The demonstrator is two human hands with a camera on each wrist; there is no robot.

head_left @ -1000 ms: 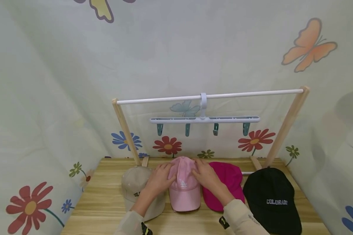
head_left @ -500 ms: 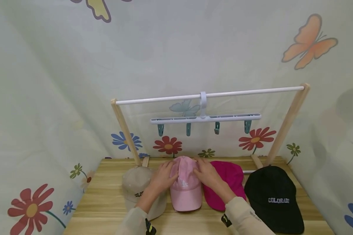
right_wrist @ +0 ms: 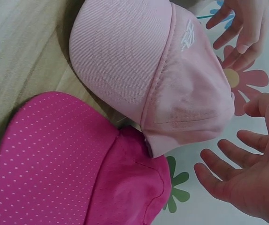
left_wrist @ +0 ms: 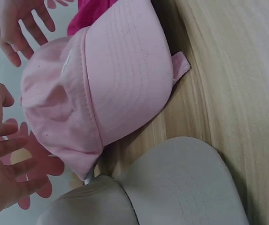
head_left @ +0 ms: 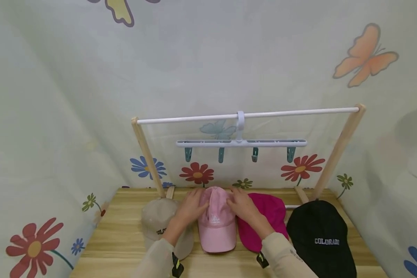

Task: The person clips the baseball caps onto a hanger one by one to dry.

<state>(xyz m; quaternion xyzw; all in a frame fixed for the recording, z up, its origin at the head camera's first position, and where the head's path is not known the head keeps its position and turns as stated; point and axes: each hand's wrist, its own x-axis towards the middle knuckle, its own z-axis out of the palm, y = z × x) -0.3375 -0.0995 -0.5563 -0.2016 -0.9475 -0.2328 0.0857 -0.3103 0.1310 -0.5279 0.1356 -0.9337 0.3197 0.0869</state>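
A light pink baseball cap (head_left: 217, 231) with white stitched letters lies on the wooden table, brim toward me. On its left is my left hand (head_left: 191, 208), and on its right my right hand (head_left: 244, 208). Both wrist views show a gap between each hand and the pink cap (left_wrist: 125, 70), with fingers spread and slightly bent, holding nothing. Below my left forearm lies a beige cap (head_left: 156, 216), its lettering partly covered. A magenta cap (head_left: 269, 212) lies partly under my right forearm; its brim (right_wrist: 45, 154) has white dots.
A black cap (head_left: 319, 231) marked COLORADO lies at the table's right. Behind the caps stands a wooden-legged rack with a white rod (head_left: 299, 112). From it hangs a white hanger (head_left: 241, 143) with several green clips (head_left: 221, 155). A flower-printed curtain (head_left: 73, 96) encloses the table.
The head view shifts slightly. Both hands stay at the sides of the pink cap, and the caps keep their places.
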